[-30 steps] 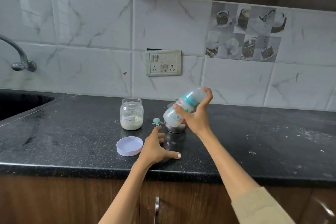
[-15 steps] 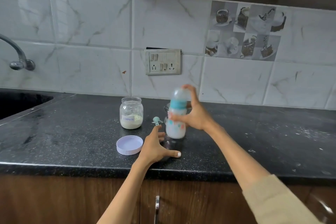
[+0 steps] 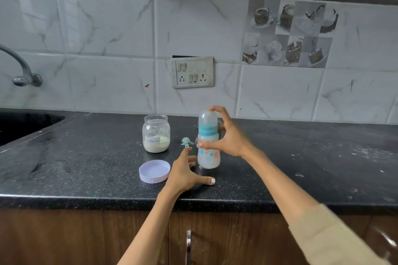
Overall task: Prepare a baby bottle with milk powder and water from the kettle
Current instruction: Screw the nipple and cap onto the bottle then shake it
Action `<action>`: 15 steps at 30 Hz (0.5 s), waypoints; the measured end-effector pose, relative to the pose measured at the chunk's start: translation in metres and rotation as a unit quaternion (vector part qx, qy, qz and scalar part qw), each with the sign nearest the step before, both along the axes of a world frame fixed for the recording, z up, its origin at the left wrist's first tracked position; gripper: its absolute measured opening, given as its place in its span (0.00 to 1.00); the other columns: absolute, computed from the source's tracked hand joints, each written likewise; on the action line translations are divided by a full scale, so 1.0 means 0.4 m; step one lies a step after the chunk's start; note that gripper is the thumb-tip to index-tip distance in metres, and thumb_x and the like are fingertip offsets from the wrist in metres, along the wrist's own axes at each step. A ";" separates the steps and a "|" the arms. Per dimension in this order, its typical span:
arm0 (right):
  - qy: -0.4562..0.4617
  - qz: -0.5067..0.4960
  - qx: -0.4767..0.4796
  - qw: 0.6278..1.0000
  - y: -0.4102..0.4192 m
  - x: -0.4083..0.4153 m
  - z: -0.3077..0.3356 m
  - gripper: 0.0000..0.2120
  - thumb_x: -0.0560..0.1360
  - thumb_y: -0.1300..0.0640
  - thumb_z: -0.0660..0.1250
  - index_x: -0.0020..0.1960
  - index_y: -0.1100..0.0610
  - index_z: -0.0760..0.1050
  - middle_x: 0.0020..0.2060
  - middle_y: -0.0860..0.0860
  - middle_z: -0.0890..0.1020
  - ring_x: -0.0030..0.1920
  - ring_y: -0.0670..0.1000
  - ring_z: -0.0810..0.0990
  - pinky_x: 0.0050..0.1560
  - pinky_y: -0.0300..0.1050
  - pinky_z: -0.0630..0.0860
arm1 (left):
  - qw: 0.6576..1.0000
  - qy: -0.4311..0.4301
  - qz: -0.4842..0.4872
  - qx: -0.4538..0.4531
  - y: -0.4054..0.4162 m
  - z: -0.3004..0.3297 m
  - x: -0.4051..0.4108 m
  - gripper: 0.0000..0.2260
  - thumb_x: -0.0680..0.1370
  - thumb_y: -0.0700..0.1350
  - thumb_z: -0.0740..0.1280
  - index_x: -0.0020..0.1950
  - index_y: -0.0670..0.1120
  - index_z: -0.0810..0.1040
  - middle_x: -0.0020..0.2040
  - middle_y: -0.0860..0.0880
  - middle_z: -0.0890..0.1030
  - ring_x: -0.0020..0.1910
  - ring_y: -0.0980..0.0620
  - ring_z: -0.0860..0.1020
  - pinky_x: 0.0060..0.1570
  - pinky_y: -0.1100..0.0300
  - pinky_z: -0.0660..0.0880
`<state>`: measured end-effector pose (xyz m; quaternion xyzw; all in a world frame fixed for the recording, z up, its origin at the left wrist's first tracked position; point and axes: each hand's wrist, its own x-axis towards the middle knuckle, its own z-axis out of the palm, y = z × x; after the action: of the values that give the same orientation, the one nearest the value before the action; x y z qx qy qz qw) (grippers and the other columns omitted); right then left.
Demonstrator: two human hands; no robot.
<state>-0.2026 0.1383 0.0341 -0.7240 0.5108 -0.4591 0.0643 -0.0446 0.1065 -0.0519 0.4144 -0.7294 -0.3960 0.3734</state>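
The right hand (image 3: 229,137) holds the bottle (image 3: 208,140) upright, with the thumb across its printed front and the index finger curled over the top of the clear cap. One second ago this hand held the bottle tilted, with the cap pointing up and to the right; half a second ago it was already upright, and now it is lower, its base just above the counter (image 3: 86,168) or touching it, I cannot tell which. White liquid fills the lower part of the bottle. The left hand (image 3: 185,173) rests flat on the counter just left of the bottle, fingers spread and relaxed, holding nothing, and it has not moved in the three frames. Just beyond its fingertips lies a small teal scoop (image 3: 185,142). Directly to the left of this hand lies a lilac lid (image 3: 154,171), open side up. Farther from the hand, behind the lid, stands an open jar (image 3: 156,133) with white powder and a label. Behind the right hand a metal vessel is mostly hidden. A tap (image 3: 21,71) is far to the left.
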 end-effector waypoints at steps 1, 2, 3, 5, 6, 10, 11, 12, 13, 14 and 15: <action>-0.058 -0.018 -0.028 0.998 0.000 -0.001 -0.002 0.38 0.63 0.56 0.79 0.59 0.37 0.56 0.54 0.41 0.72 0.51 0.47 0.78 0.48 0.45 0.79 | 1.000 -0.001 0.000 0.001 -0.002 0.000 0.001 0.54 0.55 0.49 0.84 0.75 0.46 0.58 0.66 0.48 0.75 0.62 0.52 0.75 0.60 0.60 0.71; -0.094 -0.037 -0.057 0.993 -0.005 -0.010 -0.008 0.38 0.64 0.57 0.79 0.59 0.37 0.56 0.53 0.40 0.71 0.50 0.47 0.78 0.46 0.43 0.79 | 1.000 -0.002 -0.001 0.003 -0.003 0.001 0.001 0.54 0.55 0.48 0.84 0.75 0.46 0.58 0.66 0.48 0.74 0.62 0.52 0.75 0.59 0.61 0.71; -0.097 -0.037 -0.063 0.993 -0.005 -0.011 -0.006 0.38 0.64 0.57 0.79 0.59 0.38 0.55 0.53 0.40 0.71 0.49 0.45 0.78 0.44 0.40 0.78 | 1.000 -0.001 -0.001 0.003 -0.003 0.002 0.001 0.54 0.55 0.48 0.84 0.75 0.46 0.58 0.67 0.47 0.74 0.62 0.52 0.74 0.59 0.61 0.70; -0.008 -0.008 -0.019 1.000 0.003 -0.002 0.001 0.38 0.64 0.56 0.79 0.60 0.39 0.56 0.53 0.43 0.73 0.49 0.42 0.78 0.43 0.37 0.76 | 1.000 -0.001 -0.003 0.003 -0.001 0.002 -0.001 0.54 0.55 0.48 0.84 0.75 0.46 0.58 0.67 0.47 0.74 0.63 0.52 0.74 0.59 0.61 0.70; -0.004 -0.009 -0.019 1.000 0.002 -0.003 0.001 0.38 0.63 0.56 0.79 0.60 0.38 0.57 0.53 0.42 0.74 0.49 0.42 0.78 0.43 0.38 0.77 | 1.000 0.000 -0.002 0.003 0.000 0.003 -0.002 0.54 0.55 0.48 0.84 0.75 0.46 0.58 0.67 0.47 0.74 0.63 0.52 0.74 0.59 0.61 0.70; -0.075 -0.024 -0.056 0.995 0.005 0.005 0.013 0.38 0.64 0.57 0.79 0.60 0.40 0.57 0.52 0.39 0.72 0.48 0.44 0.78 0.44 0.44 0.79 | 1.000 0.003 -0.003 0.002 0.000 0.005 -0.003 0.53 0.55 0.47 0.84 0.74 0.46 0.60 0.65 0.47 0.75 0.62 0.52 0.75 0.57 0.62 0.70; -0.030 -0.006 -0.028 0.999 0.007 0.009 0.013 0.38 0.63 0.56 0.79 0.61 0.40 0.57 0.52 0.39 0.73 0.48 0.43 0.78 0.44 0.42 0.78 | 1.000 0.004 -0.003 0.000 0.002 0.005 -0.003 0.52 0.55 0.47 0.84 0.73 0.46 0.60 0.65 0.47 0.76 0.62 0.53 0.75 0.58 0.62 0.71; -0.020 0.001 -0.015 1.000 0.005 0.010 0.009 0.38 0.62 0.56 0.80 0.61 0.40 0.58 0.52 0.39 0.74 0.48 0.42 0.79 0.44 0.41 0.78 | 1.000 0.004 -0.003 0.000 0.004 0.005 -0.002 0.51 0.55 0.47 0.84 0.73 0.46 0.61 0.65 0.47 0.76 0.61 0.53 0.75 0.58 0.62 0.71; -0.043 -0.009 -0.037 0.998 0.002 0.011 0.005 0.38 0.62 0.56 0.80 0.61 0.41 0.59 0.52 0.37 0.74 0.48 0.42 0.79 0.43 0.40 0.79 | 1.000 0.005 -0.003 0.000 0.004 0.005 -0.001 0.51 0.56 0.47 0.84 0.73 0.46 0.61 0.65 0.47 0.76 0.60 0.53 0.75 0.57 0.62 0.71; -0.092 -0.026 -0.065 0.993 0.000 0.010 0.002 0.38 0.63 0.57 0.79 0.62 0.42 0.59 0.52 0.36 0.73 0.48 0.43 0.79 0.42 0.41 0.80 | 1.000 0.005 -0.004 0.001 0.004 0.006 -0.001 0.50 0.56 0.46 0.84 0.72 0.46 0.62 0.65 0.48 0.76 0.60 0.54 0.75 0.56 0.63 0.70; -0.112 -0.037 -0.086 0.989 -0.005 0.007 -0.002 0.38 0.63 0.58 0.79 0.61 0.43 0.58 0.53 0.37 0.72 0.48 0.45 0.79 0.42 0.41 0.81 | 1.000 0.006 -0.004 0.001 0.004 0.006 0.000 0.50 0.56 0.46 0.84 0.72 0.46 0.62 0.65 0.48 0.75 0.59 0.54 0.75 0.55 0.63 0.70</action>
<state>-0.1999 0.1363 0.0335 -0.6510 0.4858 -0.5818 0.0417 -0.0445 0.1081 -0.0496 0.4090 -0.7286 -0.4008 0.3757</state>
